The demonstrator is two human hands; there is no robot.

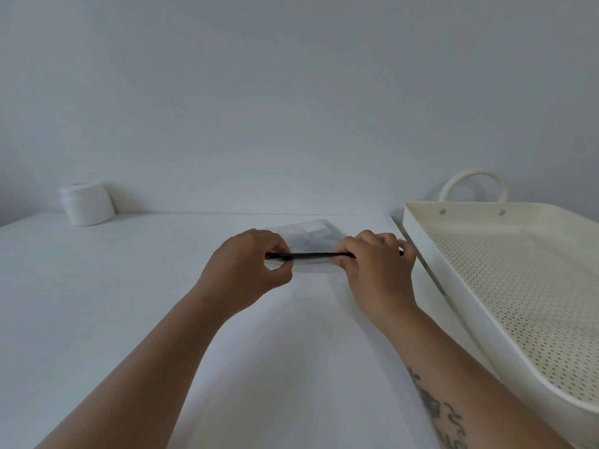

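Note:
A thin black pen-like stick (311, 255) lies level between my two hands, just above the white table (97, 303). My left hand (249, 264) pinches its left end with curled fingers. Curled round the right end is my right hand (376, 264), and the tip pokes out past the fingers. Behind the stick, a clear plastic sleeve or bag (308, 233) lies flat on the table, partly hidden by my hands.
A cream perforated tray (421, 241) with a loop handle stands at the right, close to my right hand. A white roll of tissue (87, 204) stands at the back left against the wall.

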